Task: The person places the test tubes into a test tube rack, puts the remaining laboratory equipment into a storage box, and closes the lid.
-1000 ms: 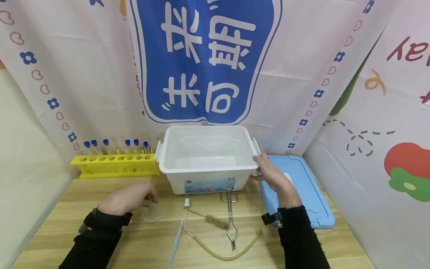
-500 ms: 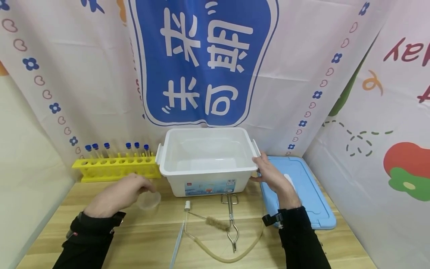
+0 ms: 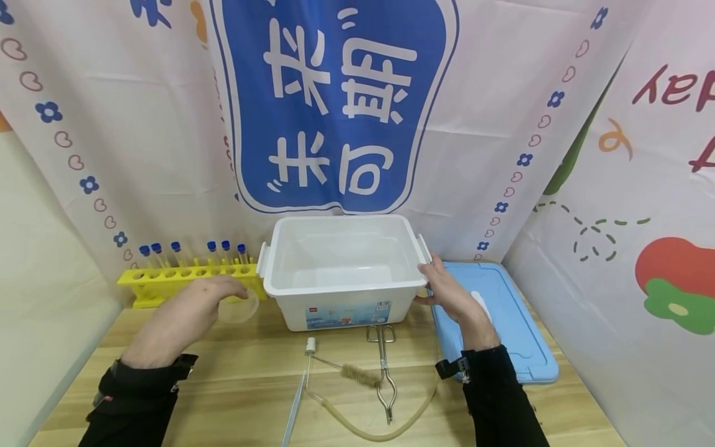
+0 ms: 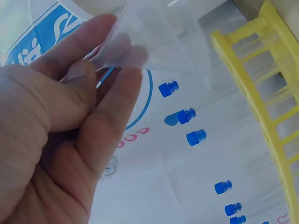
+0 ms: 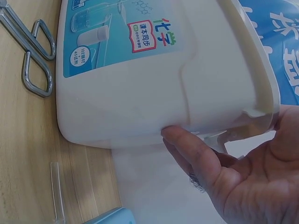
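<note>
Translucent plastic funnel [image 4: 166, 39] is just left of the white bin [image 3: 346, 298], stem pinched in the left hand [image 3: 187, 310]; right hand [image 3: 452, 298] grips the bin's right end. Hands apart. I'd pinch lightly, brace the bin, avoid bumping the yellow rack [image 3: 156, 288] on its left.

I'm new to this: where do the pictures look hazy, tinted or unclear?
Head view: mostly bright, the translucent plastic funnel-shaped piece hard to make out; left wrist view: bluish haze, blue-capped clear tubes fading to faint streaks; right wrist view: soft shade on the white plastic tub.
</note>
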`<state>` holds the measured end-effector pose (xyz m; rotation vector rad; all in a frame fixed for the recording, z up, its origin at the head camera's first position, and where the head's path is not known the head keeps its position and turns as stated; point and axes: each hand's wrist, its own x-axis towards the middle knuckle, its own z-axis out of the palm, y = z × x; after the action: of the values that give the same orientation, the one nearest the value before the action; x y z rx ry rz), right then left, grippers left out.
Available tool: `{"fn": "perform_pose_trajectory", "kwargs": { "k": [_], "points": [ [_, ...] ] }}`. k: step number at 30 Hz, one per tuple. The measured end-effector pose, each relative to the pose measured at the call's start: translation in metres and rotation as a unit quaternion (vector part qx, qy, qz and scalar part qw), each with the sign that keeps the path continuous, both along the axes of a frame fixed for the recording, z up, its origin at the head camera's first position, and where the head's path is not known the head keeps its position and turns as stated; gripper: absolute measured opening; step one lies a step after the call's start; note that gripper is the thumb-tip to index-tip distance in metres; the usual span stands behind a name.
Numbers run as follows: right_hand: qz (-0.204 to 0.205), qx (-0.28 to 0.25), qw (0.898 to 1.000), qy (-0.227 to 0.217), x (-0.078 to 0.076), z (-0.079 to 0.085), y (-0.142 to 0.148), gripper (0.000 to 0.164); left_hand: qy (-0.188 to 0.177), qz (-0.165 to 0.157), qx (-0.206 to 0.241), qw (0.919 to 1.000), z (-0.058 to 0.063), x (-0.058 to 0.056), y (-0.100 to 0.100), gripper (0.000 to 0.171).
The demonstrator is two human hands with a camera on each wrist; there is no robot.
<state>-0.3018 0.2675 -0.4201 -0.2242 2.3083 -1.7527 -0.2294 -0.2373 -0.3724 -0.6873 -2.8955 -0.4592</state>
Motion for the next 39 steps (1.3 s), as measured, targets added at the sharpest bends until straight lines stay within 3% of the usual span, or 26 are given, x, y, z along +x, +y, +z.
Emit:
{"fn": "perform_pose_trajectory", "kwargs": {
  "k": [12, 19, 23, 27, 34, 39],
  "points": [
    [-0.001, 0.008, 1.0, 0.003, 0.003, 0.002, -0.001, 0.079, 0.101, 0.026, 0.003, 0.9945, 0.009, 0.006, -0.006, 0.069],
    [0.0, 0.008, 1.0, 0.006, 0.003, 0.003, -0.003, 0.08, 0.173, 0.041, 0.043, 0.9832, 0.014, 0.004, -0.004, 0.065],
    [-0.001, 0.013, 1.0, 0.007, 0.003, 0.003, -0.003, 0.08, 0.204, 0.031, 0.07, 0.9759, 0.02, -0.001, -0.003, 0.067],
    [-0.006, 0.02, 1.0, 0.011, 0.004, 0.002, -0.003, 0.081, 0.215, 0.019, 0.083, 0.9729, 0.028, -0.009, -0.001, 0.069],
    [-0.006, 0.023, 1.0, 0.014, 0.007, 0.002, -0.004, 0.082, 0.193, 0.013, 0.071, 0.9785, 0.044, -0.021, 0.008, 0.061],
    [-0.008, 0.026, 1.0, 0.015, 0.007, 0.002, -0.005, 0.082, 0.194, -0.009, 0.071, 0.9784, 0.051, -0.033, 0.017, 0.061]
  ]
}}
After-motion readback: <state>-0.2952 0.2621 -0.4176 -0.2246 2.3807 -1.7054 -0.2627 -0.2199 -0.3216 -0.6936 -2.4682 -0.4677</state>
